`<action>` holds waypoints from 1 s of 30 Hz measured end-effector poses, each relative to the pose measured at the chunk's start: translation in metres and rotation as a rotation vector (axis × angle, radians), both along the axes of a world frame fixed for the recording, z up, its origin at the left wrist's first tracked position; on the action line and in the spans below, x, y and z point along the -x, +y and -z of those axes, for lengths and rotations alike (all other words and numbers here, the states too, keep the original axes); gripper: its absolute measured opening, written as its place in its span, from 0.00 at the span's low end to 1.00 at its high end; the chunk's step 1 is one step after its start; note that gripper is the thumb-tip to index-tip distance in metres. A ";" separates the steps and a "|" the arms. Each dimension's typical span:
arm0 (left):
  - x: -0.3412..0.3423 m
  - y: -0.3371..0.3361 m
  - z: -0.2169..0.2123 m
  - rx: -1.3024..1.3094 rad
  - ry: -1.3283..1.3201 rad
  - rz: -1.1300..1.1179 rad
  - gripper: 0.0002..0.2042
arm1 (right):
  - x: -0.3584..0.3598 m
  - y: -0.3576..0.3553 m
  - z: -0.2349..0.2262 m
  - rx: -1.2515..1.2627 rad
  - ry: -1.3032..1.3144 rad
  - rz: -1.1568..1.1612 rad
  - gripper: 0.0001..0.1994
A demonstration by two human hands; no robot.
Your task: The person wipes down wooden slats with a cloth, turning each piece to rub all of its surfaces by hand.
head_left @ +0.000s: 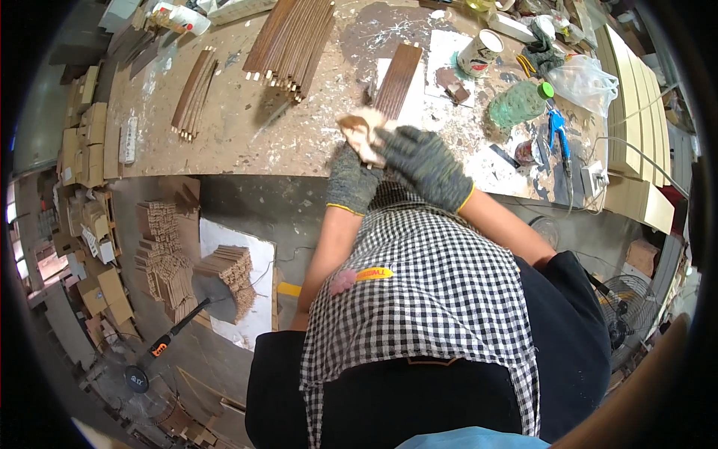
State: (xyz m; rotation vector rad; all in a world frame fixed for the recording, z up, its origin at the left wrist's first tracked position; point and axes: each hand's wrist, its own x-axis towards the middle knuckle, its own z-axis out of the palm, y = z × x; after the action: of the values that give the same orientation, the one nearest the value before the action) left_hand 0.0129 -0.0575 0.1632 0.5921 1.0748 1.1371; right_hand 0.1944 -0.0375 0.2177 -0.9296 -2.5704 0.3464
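Note:
My right hand point(428, 166), in a dark grey-green knit glove with a yellow cuff edge, closes its fingers on a crumpled beige cloth point(363, 133) at the table's near edge. In a matching glove, my left hand point(353, 179) is just beside it, partly under the cloth. The cloth hides the left fingers, so their hold cannot be made out. Dark brown wooden strips point(399, 81), laid side by side with pale ends, reach away from the cloth across the table. Their near ends are covered by the cloth and my hands.
Brown strips point(290, 46) form a large bundle on the paint-stained worktable point(232, 112), with a smaller bundle point(194, 93) to its left. At right are a white tub point(479, 54), green bottle point(520, 103), blue glue gun point(556, 131) and cable. Stacked strips point(168, 258) and fans flank me below.

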 end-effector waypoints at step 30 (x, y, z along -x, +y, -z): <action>-0.005 -0.017 -0.039 0.099 -0.281 -0.228 0.28 | -0.107 0.081 0.045 0.167 -0.044 0.722 0.13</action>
State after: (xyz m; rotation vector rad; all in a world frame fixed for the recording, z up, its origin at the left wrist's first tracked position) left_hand 0.0181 -0.0748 0.2022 0.2257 0.9640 1.3130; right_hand 0.3018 0.0434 0.1727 -1.8410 -2.0692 0.3252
